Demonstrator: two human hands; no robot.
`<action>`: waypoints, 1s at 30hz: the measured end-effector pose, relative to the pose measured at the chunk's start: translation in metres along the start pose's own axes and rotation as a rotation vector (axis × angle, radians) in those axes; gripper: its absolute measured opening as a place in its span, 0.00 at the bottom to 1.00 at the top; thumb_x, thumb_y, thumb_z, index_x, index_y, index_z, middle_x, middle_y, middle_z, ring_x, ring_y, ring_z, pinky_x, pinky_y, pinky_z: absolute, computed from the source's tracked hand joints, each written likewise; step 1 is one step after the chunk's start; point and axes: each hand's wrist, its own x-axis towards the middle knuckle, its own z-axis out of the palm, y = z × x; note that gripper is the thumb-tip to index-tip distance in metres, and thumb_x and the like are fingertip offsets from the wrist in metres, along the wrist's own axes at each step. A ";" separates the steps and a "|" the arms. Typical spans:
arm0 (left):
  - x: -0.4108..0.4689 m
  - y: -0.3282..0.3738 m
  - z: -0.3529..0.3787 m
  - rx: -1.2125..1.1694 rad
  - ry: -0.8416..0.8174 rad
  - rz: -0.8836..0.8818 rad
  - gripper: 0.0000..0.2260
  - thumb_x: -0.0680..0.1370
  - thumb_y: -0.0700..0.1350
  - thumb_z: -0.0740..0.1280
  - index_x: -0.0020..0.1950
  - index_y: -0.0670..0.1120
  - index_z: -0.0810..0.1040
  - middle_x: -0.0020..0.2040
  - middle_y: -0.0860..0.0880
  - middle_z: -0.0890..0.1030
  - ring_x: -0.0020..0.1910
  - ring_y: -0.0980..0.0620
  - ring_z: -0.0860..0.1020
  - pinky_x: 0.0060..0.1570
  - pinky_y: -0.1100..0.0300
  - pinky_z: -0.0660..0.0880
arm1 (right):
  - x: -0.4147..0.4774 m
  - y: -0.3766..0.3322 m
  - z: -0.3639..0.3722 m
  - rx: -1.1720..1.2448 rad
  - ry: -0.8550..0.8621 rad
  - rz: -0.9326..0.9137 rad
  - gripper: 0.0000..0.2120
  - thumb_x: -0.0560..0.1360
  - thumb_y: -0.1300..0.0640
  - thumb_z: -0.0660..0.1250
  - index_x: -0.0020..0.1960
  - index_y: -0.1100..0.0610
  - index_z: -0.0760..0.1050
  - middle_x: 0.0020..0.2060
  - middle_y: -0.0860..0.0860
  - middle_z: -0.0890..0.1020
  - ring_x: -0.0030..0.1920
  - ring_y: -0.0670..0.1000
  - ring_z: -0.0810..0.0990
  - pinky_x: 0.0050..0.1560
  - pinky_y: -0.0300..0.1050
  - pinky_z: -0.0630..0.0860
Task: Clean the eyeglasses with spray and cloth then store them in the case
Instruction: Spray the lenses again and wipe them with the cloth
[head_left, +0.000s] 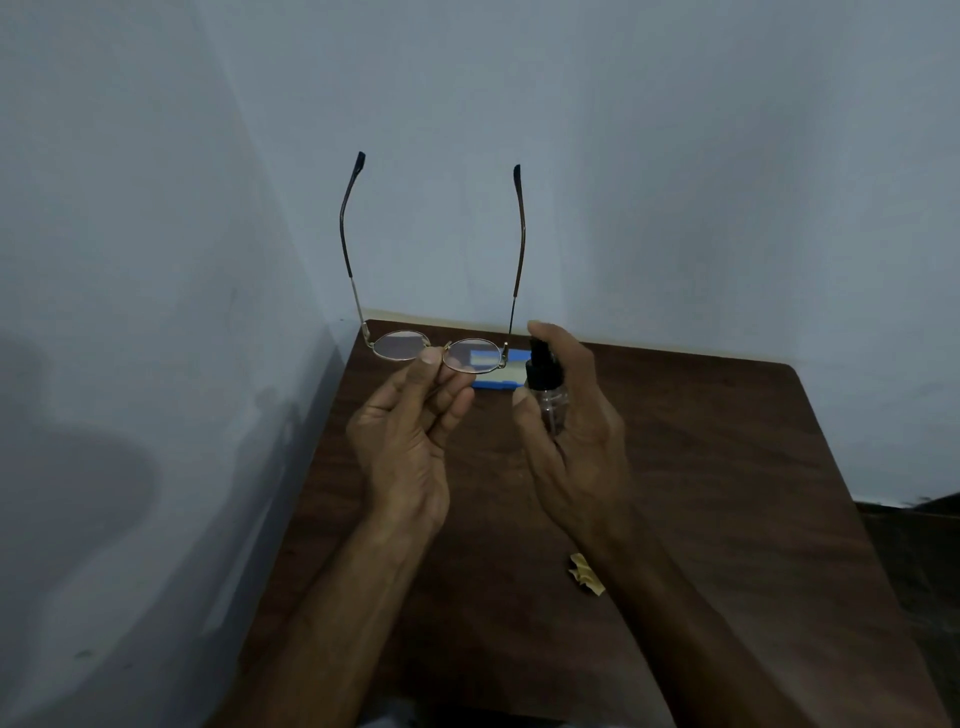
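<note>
A pair of thin gold-wire eyeglasses with oval lenses and brown temple arms (440, 353) is held up over the dark wood-grain bench (727, 467), pinched at the bridge between the thumb and fingers of the left hand (410, 441), the opened temples pointing away toward twelve o'clock against the pale blue-grey wall (675, 156). At three o'clock from the lenses, a small clear plastic spray bottle with a black pump head (545, 387) is gripped in the closed right hand (576, 431), its forefinger laid over the pump, the nozzle apparently turned toward the nearer lens. A blue rectangular case with a pale lining (496, 371) is seen lying on the bench behind the hands, partly hidden by them. A crumpled yellow cloth (586, 574) is left on the bench at six o'clock from the bottle, beside the right forearm. The spraying step is judged to be in hand; next, each lens is to be misted, the bottle set down and the cloth taken up.
</note>
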 end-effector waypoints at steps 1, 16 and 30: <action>0.001 0.000 -0.001 0.002 0.005 -0.001 0.04 0.81 0.38 0.70 0.53 0.41 0.85 0.42 0.46 0.89 0.39 0.55 0.88 0.39 0.63 0.84 | 0.002 0.000 0.001 -0.019 0.017 -0.006 0.25 0.82 0.53 0.64 0.76 0.40 0.63 0.57 0.34 0.76 0.54 0.44 0.82 0.47 0.38 0.83; 0.016 -0.011 -0.016 0.052 0.043 -0.023 0.05 0.80 0.38 0.70 0.50 0.43 0.86 0.43 0.47 0.89 0.39 0.54 0.87 0.40 0.61 0.85 | 0.053 -0.004 -0.003 -0.078 0.131 -0.058 0.21 0.83 0.48 0.60 0.74 0.43 0.62 0.57 0.51 0.80 0.43 0.50 0.83 0.42 0.52 0.86; 0.037 -0.028 -0.027 0.088 0.084 -0.040 0.05 0.80 0.37 0.72 0.54 0.41 0.86 0.45 0.44 0.89 0.40 0.52 0.87 0.40 0.61 0.85 | 0.045 -0.008 -0.001 -0.092 0.145 0.114 0.22 0.83 0.48 0.62 0.75 0.42 0.63 0.44 0.50 0.82 0.34 0.53 0.83 0.33 0.55 0.83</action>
